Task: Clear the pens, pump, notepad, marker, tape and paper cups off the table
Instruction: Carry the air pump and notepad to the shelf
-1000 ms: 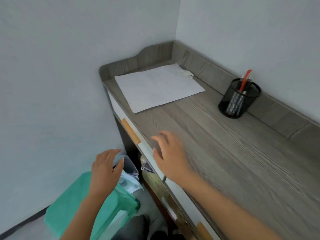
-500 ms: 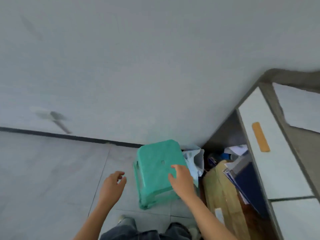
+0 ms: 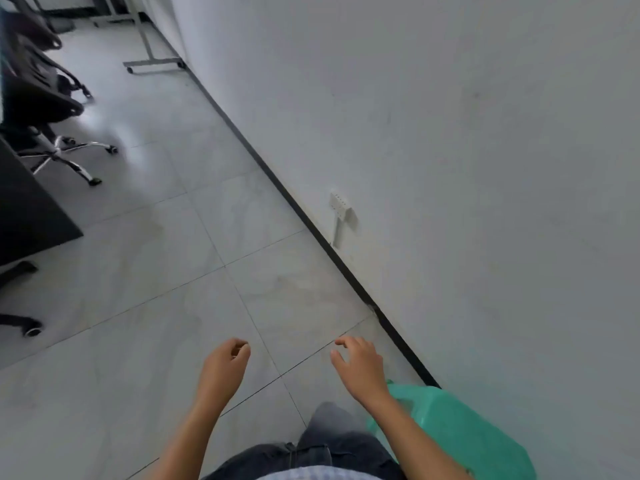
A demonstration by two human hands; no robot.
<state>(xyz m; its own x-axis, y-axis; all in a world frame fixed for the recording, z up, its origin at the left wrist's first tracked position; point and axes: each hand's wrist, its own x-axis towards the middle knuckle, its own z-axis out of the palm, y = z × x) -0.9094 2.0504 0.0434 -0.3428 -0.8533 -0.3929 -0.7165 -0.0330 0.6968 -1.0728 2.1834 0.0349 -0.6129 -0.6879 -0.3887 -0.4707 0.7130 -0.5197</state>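
One head view looks steeply down at floor (image 3: 173, 306) beside wall (image 3: 450, 168)

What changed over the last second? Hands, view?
The view swung left off the desk to floor, wall and an office chair; the green stool now sits lower right. The right hand left the desk edge, passed over the stool, and hangs above the floor. Unchanged: both hands empty, left hand loosely curled.
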